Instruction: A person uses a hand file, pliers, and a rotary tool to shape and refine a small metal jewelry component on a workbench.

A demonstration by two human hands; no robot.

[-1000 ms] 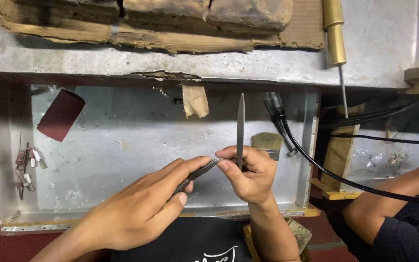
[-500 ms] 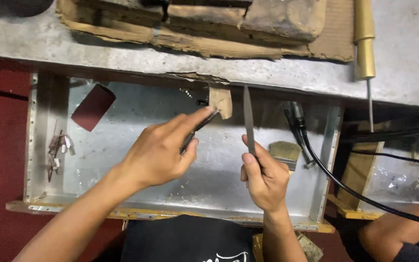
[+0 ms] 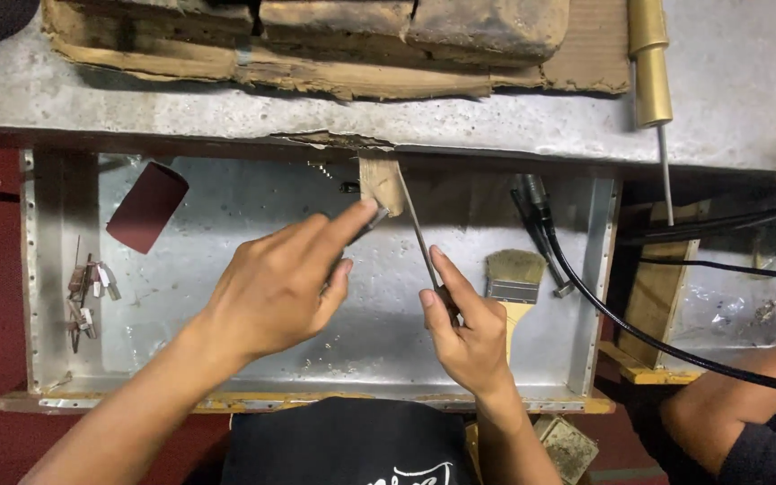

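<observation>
Since a second ago the two hands have moved from the middle of the shallow grey metal tray (image 3: 590, 296) up toward its back edge, where a small worn wooden peg (image 3: 379, 184) juts from the bench. The left hand (image 3: 276, 292) now stretches forward with its fingers closed round a small dark object pressed against the peg's tip; the object is too hidden to tell what it is. The right hand (image 3: 469, 337) has its fingers clamped on the handle end of a long thin grey metal file (image 3: 417, 235), which a second ago stood upright and now leans so its tip meets the peg beside the left fingertips. Judging from this, the work has shifted from adjusting the grip in mid-air to bracing piece and file on the peg.

There are no packages, labels or signs to be seen. A dark red folded sheet of abrasive paper (image 3: 145, 207) lies at the tray's left back, a flat paintbrush with a pale wooden handle (image 3: 512, 278) lies just right of the right hand, and a brass-coloured cylindrical tool (image 3: 650, 67) rests on the grey bench top. Another person's forearm (image 3: 729, 404) shows at lower right
</observation>
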